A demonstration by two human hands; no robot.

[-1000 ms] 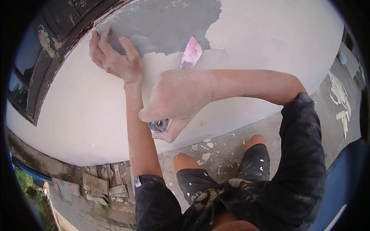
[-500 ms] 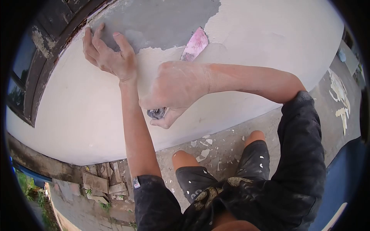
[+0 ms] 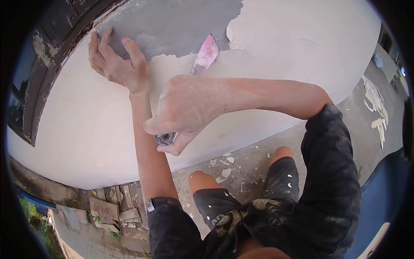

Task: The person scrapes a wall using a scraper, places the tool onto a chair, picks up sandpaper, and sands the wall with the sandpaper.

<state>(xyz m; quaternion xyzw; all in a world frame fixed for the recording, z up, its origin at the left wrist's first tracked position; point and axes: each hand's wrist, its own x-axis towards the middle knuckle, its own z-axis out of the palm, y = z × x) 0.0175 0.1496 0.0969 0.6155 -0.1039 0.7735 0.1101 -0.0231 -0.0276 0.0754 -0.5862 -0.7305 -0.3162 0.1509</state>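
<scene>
My right hand (image 3: 185,110) is closed round the dark handle of a scraper (image 3: 206,54). The scraper's blade, smeared pink and white, points up past my knuckles over the wall, at the edge between grey surface and white coating. Whether the blade touches the wall I cannot tell. My left hand (image 3: 120,64) has its fingers spread at the left end of the grey patch (image 3: 185,26), holding nothing. My right hand's fingertips overlap my left forearm in the view.
A dark, peeling window frame (image 3: 43,73) borders the white wall (image 3: 95,129) on the left. White flakes lie on the concrete floor (image 3: 246,172) by my knees. Broken boards (image 3: 103,208) are at the lower left, larger peeled pieces (image 3: 376,101) at the right.
Both hands have shifted left in the view. The scraper blade tilted to the right and rose, then came back left and slightly lower, still in my right hand.
</scene>
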